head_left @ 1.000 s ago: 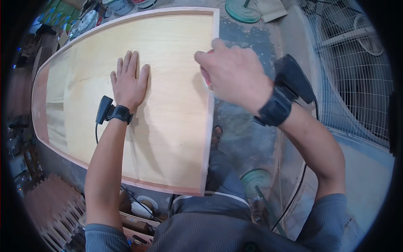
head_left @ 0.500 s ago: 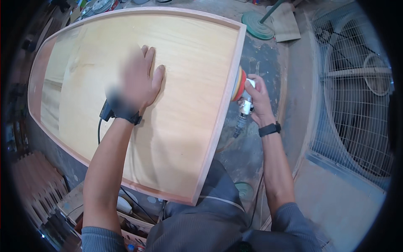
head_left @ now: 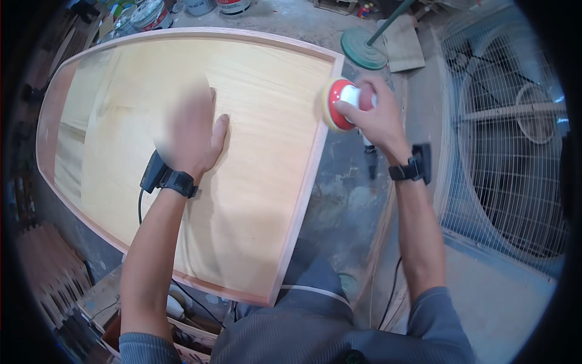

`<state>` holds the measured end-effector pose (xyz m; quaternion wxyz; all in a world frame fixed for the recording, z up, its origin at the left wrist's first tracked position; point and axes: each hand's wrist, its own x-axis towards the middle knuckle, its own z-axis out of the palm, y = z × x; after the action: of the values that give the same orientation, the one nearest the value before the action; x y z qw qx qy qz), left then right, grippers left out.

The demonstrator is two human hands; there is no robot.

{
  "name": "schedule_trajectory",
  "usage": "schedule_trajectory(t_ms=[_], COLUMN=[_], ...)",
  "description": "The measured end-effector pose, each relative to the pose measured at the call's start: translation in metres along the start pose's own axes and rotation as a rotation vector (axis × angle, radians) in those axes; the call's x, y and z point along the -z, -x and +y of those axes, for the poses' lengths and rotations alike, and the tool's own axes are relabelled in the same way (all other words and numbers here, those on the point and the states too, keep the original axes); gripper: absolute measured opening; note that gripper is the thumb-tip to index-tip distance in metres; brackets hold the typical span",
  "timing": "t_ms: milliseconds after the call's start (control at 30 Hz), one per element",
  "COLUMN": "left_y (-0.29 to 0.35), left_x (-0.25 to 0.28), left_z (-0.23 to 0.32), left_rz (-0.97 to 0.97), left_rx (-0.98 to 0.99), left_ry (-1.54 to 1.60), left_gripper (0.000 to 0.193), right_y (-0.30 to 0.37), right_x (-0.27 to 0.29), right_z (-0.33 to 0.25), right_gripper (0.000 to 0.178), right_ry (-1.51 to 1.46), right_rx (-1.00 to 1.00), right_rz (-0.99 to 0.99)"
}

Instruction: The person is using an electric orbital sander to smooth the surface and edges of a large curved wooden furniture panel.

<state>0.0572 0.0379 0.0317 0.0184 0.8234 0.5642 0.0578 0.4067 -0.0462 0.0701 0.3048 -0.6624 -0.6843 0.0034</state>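
Note:
A large pale wooden panel (head_left: 260,182) with a raised rim and a tapered far-left end stretches out in front of me. My left hand (head_left: 197,136) lies flat on its inner face, fingers stretched out and partly blurred. In my right hand (head_left: 383,118) is a red and white orbital sander (head_left: 344,100), gripped round its body. The sander is tilted, its yellowish pad facing the panel's right rim near the far corner. Motion blur hides whether pad and rim touch. A dark hose fitting hangs below that hand.
A big caged fan (head_left: 509,133) stands on the right. Beyond the panel are a green round base with a pole (head_left: 364,48) and several paint buckets (head_left: 150,15). Slatted wooden pieces (head_left: 51,261) lie at lower left, near an open box of tools (head_left: 194,337).
My right hand has moved the sander farther away along the right rim and turned it, from the rim's outer side to its top edge. My left hand stays flat on the panel.

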Motion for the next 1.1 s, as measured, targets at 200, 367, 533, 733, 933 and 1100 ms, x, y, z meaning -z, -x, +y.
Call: schedule_trajectory(t_ms=[200, 367, 533, 733, 933, 1100], left_y=[0.005, 0.004, 0.005, 0.007, 0.003, 0.004], left_x=[0.001, 0.0, 0.001, 0.005, 0.007, 0.006], left_z=[-0.003, -0.005, -0.003, -0.007, -0.001, -0.002], left_rz=[0.018, 0.001, -0.01, -0.058, -0.046, -0.063], left_rx=[-0.008, -0.009, -0.019, 0.013, 0.005, 0.015], left_ry=[-0.007, 0.003, 0.004, 0.03, -0.024, -0.024], left_gripper=[0.067, 0.067, 0.067, 0.066, 0.068, 0.067], right_y=[0.029, 0.021, -0.057, -0.094, -0.028, -0.008], right_x=[-0.049, -0.045, 0.018, 0.02, -0.041, -0.088], right_z=[0.044, 0.045, 0.01, -0.009, 0.072, 0.092], right_gripper=[0.044, 0.042, 0.044, 0.045, 0.042, 0.049], right_ry=[-1.353, -1.067, 0.028, 0.331, -1.023, -1.484], right_rx=[-0.831, -0.713, -0.035, -0.097, -0.741, -0.864], right_rz=[-0.035, 0.004, -0.038, -0.45, 0.032, 0.001])
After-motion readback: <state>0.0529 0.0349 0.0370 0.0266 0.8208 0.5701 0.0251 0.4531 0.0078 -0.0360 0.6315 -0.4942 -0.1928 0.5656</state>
